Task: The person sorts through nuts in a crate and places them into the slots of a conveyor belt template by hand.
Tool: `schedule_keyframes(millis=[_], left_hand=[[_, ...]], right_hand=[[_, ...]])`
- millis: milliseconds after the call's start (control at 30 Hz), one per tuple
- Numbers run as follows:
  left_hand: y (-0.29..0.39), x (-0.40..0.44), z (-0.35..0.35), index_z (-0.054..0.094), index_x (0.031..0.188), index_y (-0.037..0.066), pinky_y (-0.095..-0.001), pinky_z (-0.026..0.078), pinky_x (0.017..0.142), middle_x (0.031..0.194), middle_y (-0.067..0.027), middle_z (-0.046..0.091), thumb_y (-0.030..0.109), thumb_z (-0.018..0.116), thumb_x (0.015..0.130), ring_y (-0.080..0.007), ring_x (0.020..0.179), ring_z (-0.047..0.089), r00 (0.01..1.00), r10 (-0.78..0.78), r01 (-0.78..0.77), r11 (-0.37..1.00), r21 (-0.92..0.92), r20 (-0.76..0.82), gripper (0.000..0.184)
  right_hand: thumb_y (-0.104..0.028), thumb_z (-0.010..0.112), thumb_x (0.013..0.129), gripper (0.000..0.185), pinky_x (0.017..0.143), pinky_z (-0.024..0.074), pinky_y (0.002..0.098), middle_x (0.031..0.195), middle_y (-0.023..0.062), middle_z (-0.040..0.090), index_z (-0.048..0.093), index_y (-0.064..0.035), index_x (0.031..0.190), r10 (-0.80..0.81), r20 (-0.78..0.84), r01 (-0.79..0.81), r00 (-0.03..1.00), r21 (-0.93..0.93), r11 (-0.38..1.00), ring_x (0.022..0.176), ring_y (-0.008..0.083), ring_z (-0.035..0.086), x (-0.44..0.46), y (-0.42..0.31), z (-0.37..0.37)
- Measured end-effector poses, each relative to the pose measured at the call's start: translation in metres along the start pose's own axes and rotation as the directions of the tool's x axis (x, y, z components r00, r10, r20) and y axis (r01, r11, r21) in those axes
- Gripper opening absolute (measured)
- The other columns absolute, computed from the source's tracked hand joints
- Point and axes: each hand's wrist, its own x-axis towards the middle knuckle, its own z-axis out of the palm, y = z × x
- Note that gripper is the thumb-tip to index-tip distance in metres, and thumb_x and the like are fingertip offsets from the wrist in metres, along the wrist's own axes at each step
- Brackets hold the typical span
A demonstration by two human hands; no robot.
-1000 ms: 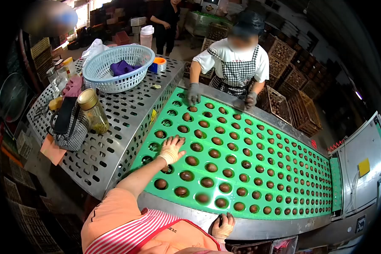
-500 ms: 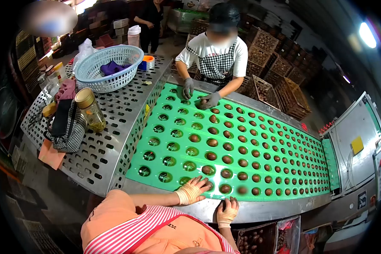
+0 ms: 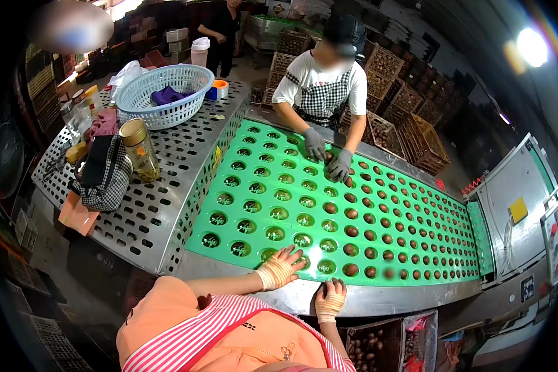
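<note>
- Below the near steel ledge, brown ovals lay heaped in a bin; others sat singly in round cups across the right-hand part of the green sheet.
- Handling: I judged each oval light, rigid, smooth enough to slip, and prone to cracking. The suitable hold was across its widest part, with fingertips and little pressure.
- Right hand: placed at the sheet's near edge, fingers bent and pointing away from the body. No oval showed in it; from where I stood, I could not tell whether it gripped the edge.
- Left hand: laid palm down over near-edge cups, fingers spread, forearm crossing in front of the body from the left. Nothing was visibly grasped.
- Far side: a co-worker leaned over the sheet, both gray gloves lowered among the cups; what they held was hidden.
- Beyond, at left: a blue basket rested on perforated steel.
</note>
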Motion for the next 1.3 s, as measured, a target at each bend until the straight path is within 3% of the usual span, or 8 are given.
schedule_keyframes(millis=[433,633,800,900,1067,1133,1200,1300], left_hand=[[-0.003,0.007,0.005,0.046,0.136,0.017,-0.0549,0.035,0.106,0.145,-0.0154,0.038,0.033,0.058,0.087,-0.0428,0.135,0.035,1.0,-0.029,0.029,0.992,0.12,-0.003,0.053],[0.014,0.001,0.006,0.044,0.137,0.018,-0.0568,0.035,0.105,0.146,-0.0147,0.036,0.033,0.057,0.088,-0.0415,0.136,0.033,0.984,-0.177,0.168,0.956,0.241,0.013,0.052],[0.075,0.016,0.011,0.046,0.137,0.017,-0.0551,0.036,0.105,0.145,-0.0165,0.037,0.03,0.056,0.087,-0.0435,0.134,0.034,0.985,-0.17,0.17,0.979,0.115,-0.013,0.052],[0.122,0.03,0.033,0.046,0.136,0.015,-0.0553,0.036,0.105,0.143,-0.0174,0.039,0.029,0.056,0.087,-0.0443,0.132,0.037,0.996,-0.044,0.046,0.999,0.022,-0.074,0.052],[0.226,0.075,0.037,0.049,0.131,0.004,-0.0455,0.04,0.104,0.132,-0.0234,0.051,0.011,0.058,0.08,-0.0421,0.122,0.048,0.985,0.17,-0.169,0.953,-0.251,-0.019,0.053],[0.251,0.099,0.059,0.054,0.123,-0.003,-0.0449,0.043,0.1,0.121,-0.0266,0.057,0.008,0.057,0.081,-0.0432,0.113,0.054,0.954,0.283,-0.301,0.894,-0.333,-0.103,0.044],[0.294,0.118,0.05,0.058,0.12,0.0,-0.0419,0.046,0.095,0.111,-0.023,0.063,0.01,0.056,0.087,-0.0411,0.107,0.058,0.976,0.206,-0.153,0.875,-0.459,0.069,0.034],[0.332,0.155,0.079,0.059,0.122,0.004,-0.0407,0.046,0.096,0.116,-0.0213,0.062,0.014,0.057,0.09,-0.0375,0.111,0.058,0.929,0.362,-0.25,0.765,-0.594,0.075,0.033]], right_hand=[[-0.011,0.067,0.078,0.028,0.095,0.0431,0.0504,0.114,0.0168,0.06,0.064,-0.0047,0.105,0.204,-0.074,-0.183,0.976,0.228,0.956,0.112,0.0385,0.051,-0.023,0.023,-0.039],[-0.013,0.065,0.078,0.028,0.098,0.0406,0.0509,0.119,0.0176,0.059,0.065,-0.0045,0.105,0.368,-0.178,-0.379,0.913,-0.034,0.925,0.115,0.04,0.049,-0.125,0.074,-0.139],[-0.038,0.061,0.087,0.052,0.097,0.0435,0.0509,0.126,0.0244,0.054,0.056,-0.0092,0.13,0.684,0.204,-0.676,0.701,-0.115,0.727,0.114,0.0453,0.051,-0.197,0.084,-0.167],[-0.032,0.055,0.092,0.04,0.095,0.0459,0.046,0.122,0.0212,0.06,0.06,-0.0083,0.125,0.728,0.367,-0.785,0.58,0.013,0.619,0.113,0.0387,0.057,-0.212,0.078,-0.182],[-0.027,0.056,0.093,0.028,0.082,0.0505,0.0452,0.104,0.0162,0.064,0.063,-0.0079,0.112,0.548,0.253,-0.587,0.797,0.117,0.801,0.095,0.0368,0.061,-0.22,0.081,-0.193],[-0.029,0.057,0.092,0.029,0.076,0.0508,0.046,0.102,0.0146,0.063,0.061,-0.0073,0.111,0.591,0.276,-0.616,0.758,0.006,0.788,0.089,0.0353,0.061,-0.215,0.081,-0.201],[-0.031,0.058,0.09,0.028,0.075,0.0508,0.0454,0.098,0.0125,0.062,0.061,-0.0078,0.106,0.638,0.29,-0.655,0.713,-0.048,0.754,0.089,0.0327,0.061,-0.209,0.081,-0.212],[-0.033,0.061,0.089,0.025,0.075,0.0503,0.0443,0.094,0.0102,0.063,0.064,-0.0112,0.101,0.686,0.224,-0.695,0.692,-0.05,0.717,0.088,0.0309,0.061,-0.206,0.083,-0.222]])
